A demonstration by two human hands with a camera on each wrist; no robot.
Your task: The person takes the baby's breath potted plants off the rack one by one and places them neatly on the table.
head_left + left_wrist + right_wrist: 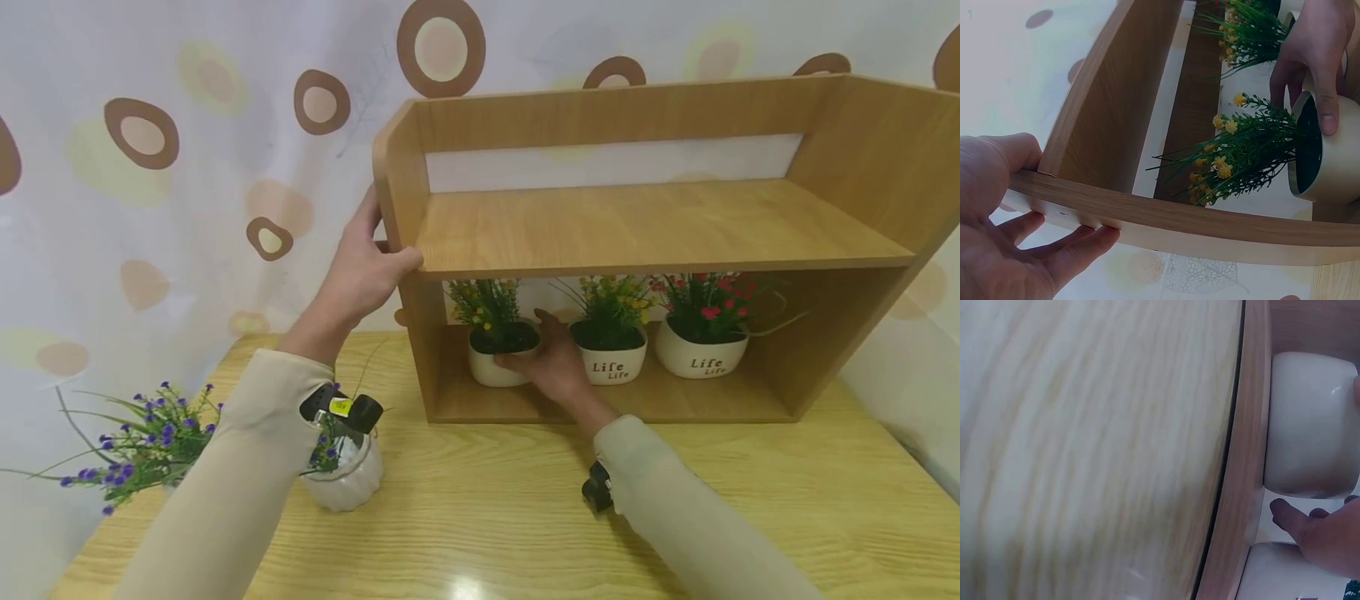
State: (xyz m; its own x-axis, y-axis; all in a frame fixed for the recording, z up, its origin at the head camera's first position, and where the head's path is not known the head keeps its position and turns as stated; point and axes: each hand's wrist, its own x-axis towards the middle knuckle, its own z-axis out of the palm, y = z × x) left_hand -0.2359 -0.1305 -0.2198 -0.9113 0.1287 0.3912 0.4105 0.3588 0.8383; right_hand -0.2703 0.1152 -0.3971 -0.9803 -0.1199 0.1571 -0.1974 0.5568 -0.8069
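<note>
A two-tier wooden shelf (660,225) stands on the table. My left hand (367,267) grips its left side panel, thumb at the front and fingers along the outer face, as the left wrist view shows. On the bottom board, my right hand (555,367) holds the leftmost white pot (501,371), which has yellow flowers. The thumb lies on the pot's rim in the left wrist view, and the other fingers reach into the gap beside the middle pot (618,362). That middle pot also carries yellow flowers and bears the word Life.
At the right end of the bottom board sits a white pot (701,354) with red flowers. Left of the shelf, a ribbed white pot (348,479) and purple flowers (157,425) are partly hidden by my left forearm. A patterned wall covering (322,183) hangs behind.
</note>
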